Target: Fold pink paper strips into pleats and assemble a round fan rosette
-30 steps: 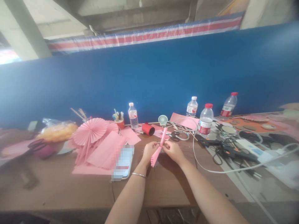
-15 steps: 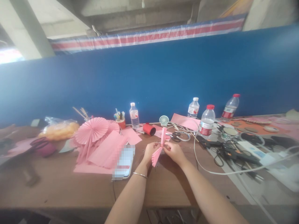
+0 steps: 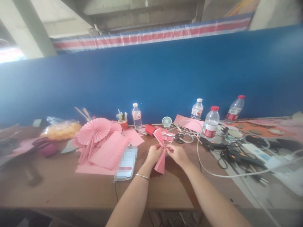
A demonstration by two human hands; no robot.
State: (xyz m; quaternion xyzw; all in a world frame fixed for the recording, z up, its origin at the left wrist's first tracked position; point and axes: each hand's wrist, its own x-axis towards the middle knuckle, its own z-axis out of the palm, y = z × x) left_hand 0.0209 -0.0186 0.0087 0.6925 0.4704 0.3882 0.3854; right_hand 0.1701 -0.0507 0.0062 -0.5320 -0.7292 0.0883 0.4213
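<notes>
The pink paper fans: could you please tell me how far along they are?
Done: round fans stand opened on the left. In hand: the left hand and right hand pinch a pleated strip at its middle, ends splayed. Left, seemingly: flat pink sheets lie unfolded beside the phone.

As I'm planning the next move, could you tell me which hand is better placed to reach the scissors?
Probably the right hand: the scissors lie just beyond it, farther from the left hand. Both hands pinch the pleated pink paper at its middle.
</notes>
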